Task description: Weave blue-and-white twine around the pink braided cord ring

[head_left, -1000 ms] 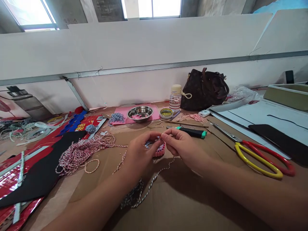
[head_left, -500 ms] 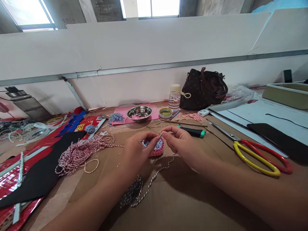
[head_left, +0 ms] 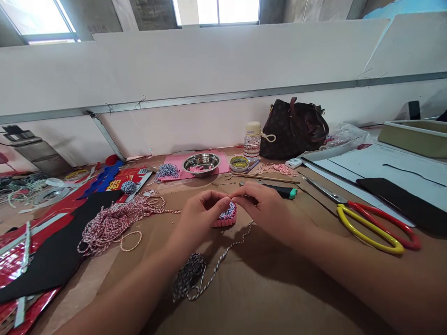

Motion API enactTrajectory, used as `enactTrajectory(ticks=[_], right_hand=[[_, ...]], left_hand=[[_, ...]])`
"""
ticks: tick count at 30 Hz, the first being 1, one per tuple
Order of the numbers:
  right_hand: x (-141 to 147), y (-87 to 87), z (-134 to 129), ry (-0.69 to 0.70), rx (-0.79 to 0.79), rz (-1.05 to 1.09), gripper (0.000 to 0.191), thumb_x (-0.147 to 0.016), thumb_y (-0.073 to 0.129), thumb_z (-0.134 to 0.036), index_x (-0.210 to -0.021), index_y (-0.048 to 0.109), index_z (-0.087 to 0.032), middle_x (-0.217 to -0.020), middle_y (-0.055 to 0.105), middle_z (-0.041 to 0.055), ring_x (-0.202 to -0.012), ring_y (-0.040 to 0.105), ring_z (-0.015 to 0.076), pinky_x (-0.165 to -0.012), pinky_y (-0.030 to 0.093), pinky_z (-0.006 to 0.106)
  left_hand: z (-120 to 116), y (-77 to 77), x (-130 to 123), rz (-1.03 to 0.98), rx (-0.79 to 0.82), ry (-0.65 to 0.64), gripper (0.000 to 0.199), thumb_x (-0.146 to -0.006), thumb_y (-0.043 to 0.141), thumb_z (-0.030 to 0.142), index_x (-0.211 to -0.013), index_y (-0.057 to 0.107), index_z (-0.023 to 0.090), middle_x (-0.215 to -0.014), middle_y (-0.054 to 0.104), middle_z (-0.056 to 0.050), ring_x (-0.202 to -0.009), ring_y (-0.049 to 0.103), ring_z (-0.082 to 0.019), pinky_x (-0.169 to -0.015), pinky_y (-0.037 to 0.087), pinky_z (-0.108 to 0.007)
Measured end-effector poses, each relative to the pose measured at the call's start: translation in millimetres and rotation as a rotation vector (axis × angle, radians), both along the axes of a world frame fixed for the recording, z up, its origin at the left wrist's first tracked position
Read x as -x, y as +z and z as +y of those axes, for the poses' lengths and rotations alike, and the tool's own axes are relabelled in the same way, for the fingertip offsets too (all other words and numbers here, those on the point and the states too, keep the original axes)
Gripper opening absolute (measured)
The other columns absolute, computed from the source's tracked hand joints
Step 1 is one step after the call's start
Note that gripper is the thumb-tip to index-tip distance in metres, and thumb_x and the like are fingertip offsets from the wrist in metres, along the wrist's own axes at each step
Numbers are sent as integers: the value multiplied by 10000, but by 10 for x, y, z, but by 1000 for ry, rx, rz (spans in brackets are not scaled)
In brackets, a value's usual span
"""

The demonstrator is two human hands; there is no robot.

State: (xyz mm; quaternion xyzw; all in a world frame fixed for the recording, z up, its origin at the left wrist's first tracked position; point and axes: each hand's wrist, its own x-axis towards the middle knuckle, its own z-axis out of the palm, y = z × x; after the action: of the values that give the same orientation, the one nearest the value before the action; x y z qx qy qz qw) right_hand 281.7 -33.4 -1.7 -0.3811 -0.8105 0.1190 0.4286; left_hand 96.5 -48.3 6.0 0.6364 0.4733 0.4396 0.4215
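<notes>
My left hand (head_left: 204, 214) and my right hand (head_left: 260, 202) meet fingertip to fingertip, each in a pinch, over a small pink-edged piece (head_left: 224, 220) filled with blue-and-white cord. What the fingertips pinch is too small and covered to make out. From beneath my right hand a black-and-white twisted cord (head_left: 223, 255) runs down to a loose bundle of the same cord (head_left: 190, 274) below my left wrist. A red-and-white cord (head_left: 115, 221) lies in a heap to the left, one strand reaching toward my left hand.
Large scissors (head_left: 370, 223) with red and yellow handles lie at right. A green-and-black utility knife (head_left: 284, 191) rests behind my right hand. Farther back stand a steel bowl (head_left: 201, 164) with pink bits, a round tin (head_left: 239, 164), a bottle (head_left: 252, 142) and a handbag (head_left: 293, 130). Cardboard (head_left: 265, 288) covers the tabletop.
Both hands stay pinched together over the pink-edged piece. The right fingers have tilted lower and drawn closer to the left fingertips. The view has shifted slightly.
</notes>
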Motion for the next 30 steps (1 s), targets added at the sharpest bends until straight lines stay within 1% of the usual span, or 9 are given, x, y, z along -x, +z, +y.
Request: enactTrajectory(ticks=[6,11,15,20,23,25,27,28,30], right_hand=[[43,108,-38,125,361,179,213,-934,557,-320,-779,639,-199,-763,634,1,-740,553,155,-691,411,277],[66,78,-39,119,515,290,261,-901,582,-402,-754,638,-194,-687,572,-15,-663,494,137,-616,371,265],[63,44,-9,127,554,284,294,-889,585,-435,-739,647,-190,-651,558,-19,-623,472,131,-584,352,262],[47,50,9,119,455,211,305,-907,561,-426,-731,636,-189,-704,593,-6,-688,512,142,-646,380,272],[17,60,39,101,392,202,320,-929,539,-426,-726,615,-190,-696,569,-10,-672,498,135,-629,379,269],[-10,62,74,96,399,238,295,-937,525,-412,-773,629,-189,-700,566,-11,-622,482,123,-598,385,269],[-38,65,103,118,423,311,240,-937,522,-383,-904,661,-191,-760,595,-3,-594,496,117,-588,420,277],[-50,68,110,135,415,346,225,-936,524,-362,-978,668,-195,-817,620,9,-627,535,125,-611,452,286],[-66,79,104,170,311,362,222,-933,537,-305,-1077,675,-208,-983,661,45,-827,624,161,-747,508,320]], left_hand=[[-77,101,-26,209,-223,93,154,-848,683,353,-827,722,205,-815,755,-4,-770,671,-163,-722,499,-265],[-67,83,-22,275,-317,85,93,-861,673,295,-868,743,235,-867,777,4,-816,697,-177,-750,505,-278],[-59,66,-1,390,-448,35,145,-896,636,281,-966,754,235,-959,775,-19,-897,699,-182,-808,496,-289],[-61,70,20,531,-496,14,185,-930,572,281,-993,732,213,-968,750,-44,-912,674,-202,-801,465,-316],[-55,69,6,435,-398,-31,162,-928,544,259,-899,693,202,-890,725,-33,-859,650,-194,-775,452,-311],[-41,58,-4,291,-237,-100,165,-921,534,264,-832,654,194,-816,697,-20,-780,628,-175,-725,453,-293],[-14,34,-1,137,-73,-169,173,-913,543,303,-819,632,188,-786,675,-14,-734,609,-160,-686,456,-280],[4,16,8,73,-13,-194,180,-909,554,329,-830,631,185,-794,671,-15,-734,606,-156,-684,461,-277],[47,-27,35,-2,58,-217,201,-893,591,369,-849,640,179,-816,669,-17,-750,606,-149,-705,470,-278]])
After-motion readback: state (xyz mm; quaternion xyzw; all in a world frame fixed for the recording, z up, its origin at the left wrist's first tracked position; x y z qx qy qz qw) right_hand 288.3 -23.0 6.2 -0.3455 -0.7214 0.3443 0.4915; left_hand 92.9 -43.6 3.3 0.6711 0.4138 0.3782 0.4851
